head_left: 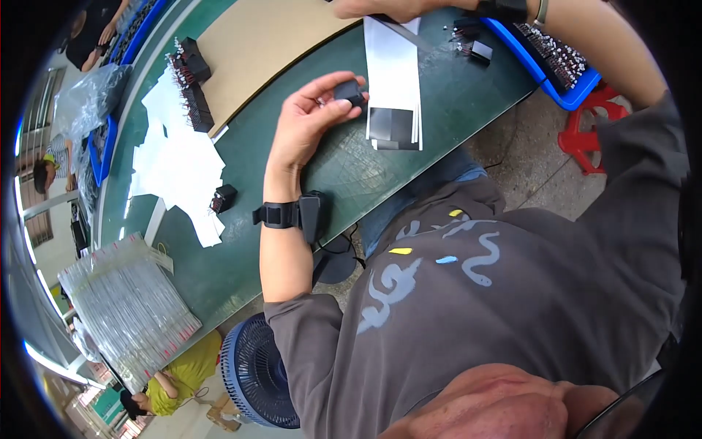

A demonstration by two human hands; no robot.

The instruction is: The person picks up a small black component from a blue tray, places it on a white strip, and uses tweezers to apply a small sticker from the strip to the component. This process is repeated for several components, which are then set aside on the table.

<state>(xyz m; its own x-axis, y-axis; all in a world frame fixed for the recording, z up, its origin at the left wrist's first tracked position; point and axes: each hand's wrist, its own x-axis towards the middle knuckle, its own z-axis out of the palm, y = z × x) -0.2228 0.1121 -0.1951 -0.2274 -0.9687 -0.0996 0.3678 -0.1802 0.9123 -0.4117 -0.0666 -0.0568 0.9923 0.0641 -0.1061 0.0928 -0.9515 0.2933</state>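
My left hand (311,113) is closed around a small black block-shaped part (349,93), pinched between thumb and fingers above the green table. Just beside it lies a stack of long white paper strips (393,73) with black rectangular patches (391,126) at the near end. My right hand (387,7) is at the top edge, partly cut off by the picture. From under its fingers a thin dark flat strip (402,33) slants across the white paper; its exact kind is unclear.
Black parts with wires (194,80) stand by a brown board (270,36). One more (224,197) sits near white sheets (179,164). Others (479,51) lie near a filled blue tray (574,95) above a red stool (589,132). Bundled clear tubes (131,300), a fan (256,373) and co-workers are leftward.
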